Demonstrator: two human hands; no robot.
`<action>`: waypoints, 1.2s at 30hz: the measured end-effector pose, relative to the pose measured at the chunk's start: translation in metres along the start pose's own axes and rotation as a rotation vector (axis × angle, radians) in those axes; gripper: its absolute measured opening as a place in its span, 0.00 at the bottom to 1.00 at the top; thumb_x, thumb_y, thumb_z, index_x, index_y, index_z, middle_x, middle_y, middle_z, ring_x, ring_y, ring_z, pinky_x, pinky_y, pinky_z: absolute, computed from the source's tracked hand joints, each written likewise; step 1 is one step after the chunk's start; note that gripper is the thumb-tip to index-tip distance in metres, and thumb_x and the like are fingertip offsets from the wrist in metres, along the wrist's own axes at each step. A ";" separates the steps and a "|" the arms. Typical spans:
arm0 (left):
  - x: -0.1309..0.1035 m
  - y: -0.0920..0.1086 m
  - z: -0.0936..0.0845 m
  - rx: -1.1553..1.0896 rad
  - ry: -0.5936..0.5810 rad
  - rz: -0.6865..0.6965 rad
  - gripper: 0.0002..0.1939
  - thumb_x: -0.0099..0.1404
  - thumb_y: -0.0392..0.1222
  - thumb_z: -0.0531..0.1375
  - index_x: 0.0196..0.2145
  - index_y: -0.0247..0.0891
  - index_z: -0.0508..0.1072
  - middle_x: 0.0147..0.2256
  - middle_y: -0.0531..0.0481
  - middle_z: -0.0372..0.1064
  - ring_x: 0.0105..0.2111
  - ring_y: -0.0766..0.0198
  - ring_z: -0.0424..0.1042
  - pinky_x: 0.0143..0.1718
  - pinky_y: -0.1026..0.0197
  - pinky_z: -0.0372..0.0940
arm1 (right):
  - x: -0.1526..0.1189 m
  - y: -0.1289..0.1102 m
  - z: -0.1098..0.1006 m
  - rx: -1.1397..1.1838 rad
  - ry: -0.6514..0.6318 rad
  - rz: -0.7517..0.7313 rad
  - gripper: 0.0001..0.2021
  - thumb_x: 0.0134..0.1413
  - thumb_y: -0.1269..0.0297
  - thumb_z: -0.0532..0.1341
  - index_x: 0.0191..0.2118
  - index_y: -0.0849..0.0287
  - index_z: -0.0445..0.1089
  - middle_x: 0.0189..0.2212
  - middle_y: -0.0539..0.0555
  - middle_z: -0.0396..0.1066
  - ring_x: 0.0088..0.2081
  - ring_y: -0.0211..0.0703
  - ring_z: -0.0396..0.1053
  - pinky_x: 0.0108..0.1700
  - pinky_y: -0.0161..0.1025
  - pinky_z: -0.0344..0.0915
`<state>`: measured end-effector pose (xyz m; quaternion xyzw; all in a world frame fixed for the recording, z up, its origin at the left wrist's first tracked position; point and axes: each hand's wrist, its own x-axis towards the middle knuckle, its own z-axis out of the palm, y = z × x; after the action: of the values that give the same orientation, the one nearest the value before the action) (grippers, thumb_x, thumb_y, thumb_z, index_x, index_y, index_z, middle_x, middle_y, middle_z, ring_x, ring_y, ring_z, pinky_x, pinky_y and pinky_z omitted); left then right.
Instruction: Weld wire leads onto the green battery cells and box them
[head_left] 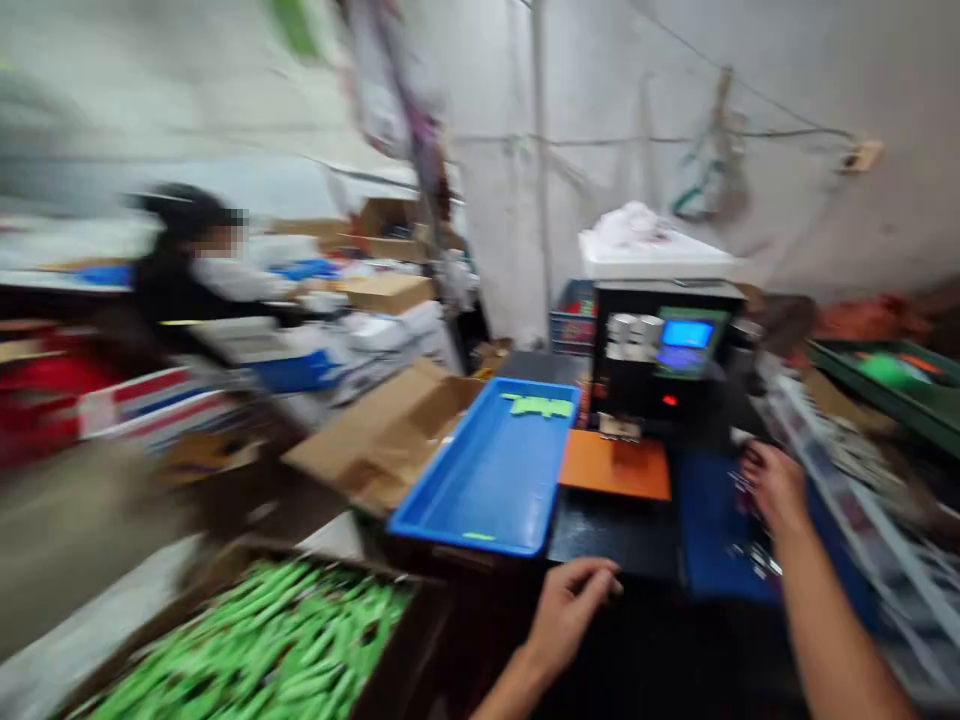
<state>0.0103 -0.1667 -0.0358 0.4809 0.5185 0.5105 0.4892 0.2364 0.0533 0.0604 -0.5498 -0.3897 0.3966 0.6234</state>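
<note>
My left hand [568, 608] is in front of the black machine's base, with thumb and fingertips pressed together; whatever is between them is too small to make out. Over a blue surface [705, 530] on the right, my right hand [776, 487] has its fingers curled in a pinch. Small shiny pieces [761, 560] lie just below it, blurred. Between and beyond my hands stands a black machine [637, 385] with a lit blue screen [686, 335] and an orange plate [615, 465] at its foot. Left of the plate, a blue tray [480, 480] holds bright green pieces [540, 405] at its far end.
A box of long green pieces [285, 640] sits at the lower left. An open cardboard box [390, 430] adjoins the tray. On the right are a clear divided container [840, 500] and a dark green tray [892, 390]. Another person [199, 270] works at a cluttered table farther left.
</note>
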 end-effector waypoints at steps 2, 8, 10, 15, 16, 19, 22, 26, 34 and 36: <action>0.014 0.026 0.005 -0.013 -0.003 0.071 0.22 0.63 0.58 0.62 0.39 0.35 0.80 0.31 0.44 0.77 0.30 0.59 0.75 0.34 0.61 0.72 | -0.013 0.000 -0.054 0.138 0.076 0.051 0.17 0.47 0.55 0.68 0.24 0.59 0.61 0.20 0.46 0.59 0.19 0.30 0.57 0.17 0.28 0.50; 0.052 0.075 0.039 0.052 -0.061 0.233 0.19 0.62 0.53 0.64 0.43 0.34 0.78 0.34 0.44 0.78 0.33 0.57 0.77 0.37 0.57 0.74 | -0.029 -0.012 -0.061 0.490 0.040 0.070 0.16 0.32 0.59 0.69 0.24 0.60 0.62 0.21 0.45 0.59 0.20 0.30 0.58 0.16 0.27 0.48; 0.063 0.083 0.051 0.078 -0.041 0.278 0.19 0.62 0.52 0.64 0.44 0.34 0.78 0.36 0.44 0.78 0.36 0.57 0.77 0.40 0.56 0.73 | -0.039 -0.015 -0.053 0.506 0.017 0.084 0.15 0.34 0.59 0.68 0.24 0.60 0.63 0.21 0.46 0.59 0.20 0.31 0.58 0.16 0.28 0.48; 0.098 0.092 0.077 0.095 -0.102 0.315 0.17 0.62 0.51 0.63 0.43 0.35 0.78 0.39 0.44 0.77 0.37 0.58 0.76 0.40 0.58 0.71 | -0.062 -0.018 -0.044 0.528 -0.069 0.047 0.13 0.40 0.59 0.69 0.26 0.60 0.65 0.21 0.46 0.60 0.21 0.31 0.58 0.18 0.28 0.51; 0.103 0.092 0.080 0.075 -0.129 0.308 0.17 0.63 0.50 0.63 0.43 0.35 0.77 0.38 0.44 0.77 0.37 0.59 0.75 0.39 0.58 0.71 | -0.065 -0.018 -0.042 0.527 -0.078 0.041 0.13 0.41 0.59 0.68 0.26 0.60 0.65 0.21 0.46 0.60 0.21 0.31 0.58 0.18 0.28 0.51; 0.106 0.093 0.089 0.109 -0.106 0.424 0.13 0.64 0.47 0.62 0.40 0.35 0.78 0.37 0.44 0.75 0.37 0.59 0.74 0.42 0.57 0.69 | -0.071 -0.020 -0.033 0.514 -0.084 0.049 0.13 0.41 0.59 0.68 0.27 0.59 0.65 0.21 0.46 0.61 0.20 0.31 0.57 0.18 0.29 0.52; 0.101 0.091 0.092 0.220 -0.027 0.599 0.08 0.62 0.43 0.64 0.35 0.36 0.78 0.37 0.45 0.73 0.41 0.58 0.71 0.47 0.55 0.66 | -0.076 -0.019 -0.025 0.502 -0.077 0.054 0.13 0.42 0.58 0.68 0.28 0.59 0.64 0.21 0.46 0.61 0.20 0.32 0.58 0.18 0.29 0.53; 0.098 0.083 0.090 0.195 -0.018 0.553 0.07 0.62 0.43 0.65 0.33 0.37 0.78 0.37 0.45 0.71 0.41 0.58 0.71 0.47 0.55 0.65 | -0.084 -0.015 -0.015 0.488 -0.093 0.085 0.14 0.40 0.57 0.67 0.27 0.58 0.63 0.20 0.46 0.61 0.20 0.32 0.58 0.18 0.30 0.53; 0.096 0.078 0.078 -0.001 -0.095 0.337 0.12 0.61 0.47 0.63 0.30 0.35 0.76 0.33 0.46 0.72 0.34 0.62 0.70 0.37 0.61 0.65 | -0.102 -0.009 -0.001 0.494 -0.139 0.105 0.14 0.40 0.57 0.68 0.28 0.58 0.64 0.19 0.45 0.61 0.20 0.32 0.58 0.19 0.30 0.53; 0.094 0.077 0.075 -0.037 -0.128 0.298 0.13 0.61 0.48 0.63 0.31 0.34 0.75 0.32 0.47 0.72 0.33 0.63 0.70 0.38 0.61 0.64 | -0.105 -0.008 0.001 0.485 -0.140 0.103 0.15 0.40 0.56 0.68 0.28 0.58 0.64 0.19 0.45 0.61 0.20 0.32 0.58 0.19 0.30 0.53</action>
<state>0.0793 -0.0670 0.0397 0.5750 0.3996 0.5551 0.4489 0.1958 -0.0437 0.0627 -0.3746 -0.2972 0.5467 0.6874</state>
